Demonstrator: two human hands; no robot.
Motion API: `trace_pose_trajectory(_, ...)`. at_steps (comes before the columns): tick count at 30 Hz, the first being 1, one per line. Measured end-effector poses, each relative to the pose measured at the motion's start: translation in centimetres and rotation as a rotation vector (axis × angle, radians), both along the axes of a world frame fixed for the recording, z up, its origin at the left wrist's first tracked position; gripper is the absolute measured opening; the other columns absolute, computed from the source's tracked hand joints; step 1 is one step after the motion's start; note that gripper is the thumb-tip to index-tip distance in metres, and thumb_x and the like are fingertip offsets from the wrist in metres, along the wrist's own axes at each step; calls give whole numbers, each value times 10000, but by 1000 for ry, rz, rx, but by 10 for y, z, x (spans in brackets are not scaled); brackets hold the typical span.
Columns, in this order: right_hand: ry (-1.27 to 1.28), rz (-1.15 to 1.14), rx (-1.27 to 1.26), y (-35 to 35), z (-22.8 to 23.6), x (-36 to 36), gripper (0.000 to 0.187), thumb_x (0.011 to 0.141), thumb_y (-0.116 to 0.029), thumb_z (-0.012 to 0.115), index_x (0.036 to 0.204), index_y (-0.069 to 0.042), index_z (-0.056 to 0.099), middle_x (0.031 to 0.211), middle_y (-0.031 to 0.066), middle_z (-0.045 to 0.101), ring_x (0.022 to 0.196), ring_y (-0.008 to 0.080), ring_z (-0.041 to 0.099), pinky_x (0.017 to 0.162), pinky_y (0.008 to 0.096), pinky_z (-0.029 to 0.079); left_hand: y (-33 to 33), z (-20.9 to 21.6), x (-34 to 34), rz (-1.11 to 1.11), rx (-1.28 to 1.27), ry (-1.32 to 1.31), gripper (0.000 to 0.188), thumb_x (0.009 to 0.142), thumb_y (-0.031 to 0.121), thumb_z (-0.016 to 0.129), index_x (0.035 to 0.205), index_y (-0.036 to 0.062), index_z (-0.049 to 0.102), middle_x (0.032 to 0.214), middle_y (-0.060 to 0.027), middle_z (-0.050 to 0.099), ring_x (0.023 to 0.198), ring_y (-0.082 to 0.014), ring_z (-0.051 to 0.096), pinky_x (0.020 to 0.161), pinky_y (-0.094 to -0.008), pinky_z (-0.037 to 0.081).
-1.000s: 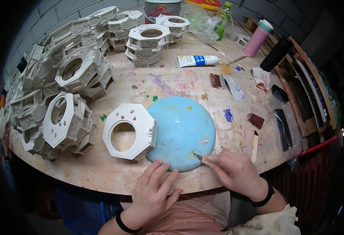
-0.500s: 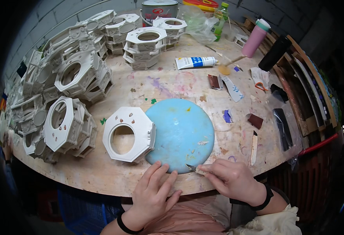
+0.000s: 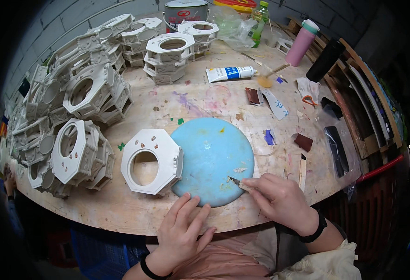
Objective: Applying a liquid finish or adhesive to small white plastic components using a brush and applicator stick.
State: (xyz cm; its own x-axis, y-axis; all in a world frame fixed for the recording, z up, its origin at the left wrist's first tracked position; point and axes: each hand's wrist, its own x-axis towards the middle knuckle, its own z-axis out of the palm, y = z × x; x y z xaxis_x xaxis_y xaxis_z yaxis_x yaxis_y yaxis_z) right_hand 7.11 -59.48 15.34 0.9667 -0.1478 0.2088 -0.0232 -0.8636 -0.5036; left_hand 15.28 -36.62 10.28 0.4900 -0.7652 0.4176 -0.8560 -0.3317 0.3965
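My right hand [image 3: 284, 200] pinches a diagonal craft knife [image 3: 236, 181], tip toward upper left, my left hand [image 3: 180, 229] lies spread, lower centre, and a top-centre pail [image 3: 177, 22] hides its contents.

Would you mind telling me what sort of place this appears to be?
Probably a small craft workshop: similar white octagonal pieces are piled on a stained wooden table, a squeeze tube lies there too, and the right hand holds a small bladed tool.
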Motion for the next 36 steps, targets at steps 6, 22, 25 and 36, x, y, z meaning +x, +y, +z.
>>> trace_pose_trajectory(6,49,112,25,6,5,-7,178,834,-95,653,1008,-103,687,759,65,622,582,245,624,506,335,502,0,0,-1,3,-8,-3,451,664,217,775,1066,43,668,1182,-178,533,1141,-395,513,917,-445,473)
trace_pose_trajectory(22,18,138,16,6,3,-4,184,839,-102,655,1020,-94,687,747,61,609,575,244,620,489,329,498,0,0,-2,11,-1,-4,454,668,224,776,1069,43,666,1192,-179,531,1140,-398,513,921,-448,472)
trace_pose_trajectory(25,-46,95,4,1,-4,0,193,833,-105,659,1024,-98,688,742,55,603,557,241,611,482,330,495,0,-2,-1,9,-6,-6,450,669,224,775,1067,45,666,1193,-178,530,1141,-396,513,921,-447,472)
trace_pose_trajectory(36,0,26,-39,2,-1,-8,208,824,-90,657,1030,-109,687,737,41,595,565,219,612,471,324,485,0,1,-3,31,8,-15,442,682,239,775,1072,60,670,1191,-160,546,1146,-364,524,916,-414,479)
